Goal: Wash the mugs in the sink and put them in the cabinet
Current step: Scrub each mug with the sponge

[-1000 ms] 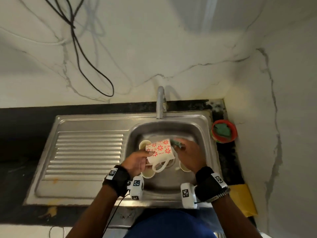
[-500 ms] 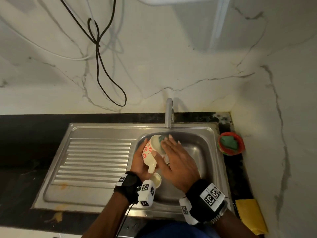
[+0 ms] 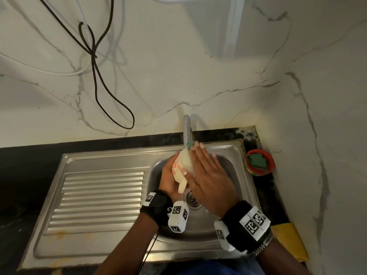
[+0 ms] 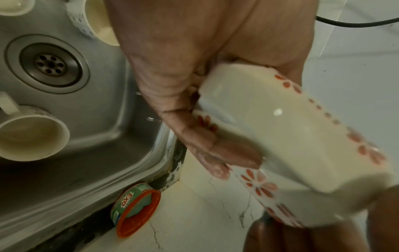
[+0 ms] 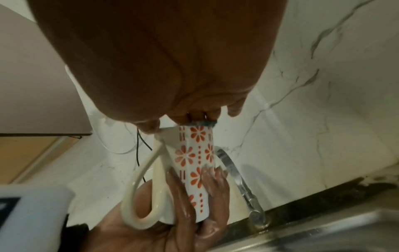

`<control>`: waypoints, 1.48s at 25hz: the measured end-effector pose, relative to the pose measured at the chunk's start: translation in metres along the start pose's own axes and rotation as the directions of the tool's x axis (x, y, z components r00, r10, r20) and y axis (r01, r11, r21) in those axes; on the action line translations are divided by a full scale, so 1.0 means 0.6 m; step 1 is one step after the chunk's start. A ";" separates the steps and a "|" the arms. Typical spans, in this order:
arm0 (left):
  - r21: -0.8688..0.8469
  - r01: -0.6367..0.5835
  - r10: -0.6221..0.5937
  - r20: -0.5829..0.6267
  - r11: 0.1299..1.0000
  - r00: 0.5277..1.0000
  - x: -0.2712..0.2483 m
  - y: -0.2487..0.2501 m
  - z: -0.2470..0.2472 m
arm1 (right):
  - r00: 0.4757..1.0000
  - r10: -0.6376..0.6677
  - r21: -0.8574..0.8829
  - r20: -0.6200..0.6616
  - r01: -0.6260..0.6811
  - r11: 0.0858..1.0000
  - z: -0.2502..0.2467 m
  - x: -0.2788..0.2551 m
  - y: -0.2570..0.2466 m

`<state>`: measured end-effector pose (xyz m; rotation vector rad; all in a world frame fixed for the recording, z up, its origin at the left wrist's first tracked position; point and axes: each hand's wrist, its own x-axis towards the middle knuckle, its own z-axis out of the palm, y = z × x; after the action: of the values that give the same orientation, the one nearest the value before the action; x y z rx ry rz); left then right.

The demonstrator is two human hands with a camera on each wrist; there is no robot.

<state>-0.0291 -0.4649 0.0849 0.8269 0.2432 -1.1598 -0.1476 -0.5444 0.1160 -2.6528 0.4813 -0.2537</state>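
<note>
My left hand grips a white mug with red flowers from below, over the sink basin, just in front of the tap. The mug is tilted, its handle toward me. My right hand lies over its top, straight fingers pressing a green scrub pad onto the rim. The pad shows under my fingertips in the right wrist view. Three more white mugs stand in the basin, the nearest one by the drain; in the head view my hands hide them.
A ribbed steel drainboard lies left of the basin. An orange soap tub with a green pad stands at the right corner, and a yellow cloth lies nearer me. Black cables hang on the marble wall.
My hands lifted the flowered mug from low in the basin and carried it back toward the tap. The mug turned from lying sideways to mouth-away. My right hand flattened over its top.
</note>
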 end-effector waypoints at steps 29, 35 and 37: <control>0.432 0.048 -0.114 0.128 0.901 0.985 -0.030 0.035 -0.059 | 0.987 0.155 0.853 0.032 -0.108 0.510 -0.021 0.052 0.072; 0.578 -0.019 -0.079 0.143 0.816 0.986 -0.033 0.030 -0.056 | 0.992 0.098 0.706 -0.079 -0.014 0.708 -0.032 0.045 0.062; 0.575 -0.129 0.052 0.149 0.808 0.987 -0.027 0.024 -0.057 | 0.990 0.057 0.535 -0.129 0.021 0.845 -0.034 0.029 0.059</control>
<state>-0.0150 -0.4276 0.0771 1.2842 -0.2805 -1.2050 -0.1467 -0.5885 0.1203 -2.0872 0.4055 -0.4945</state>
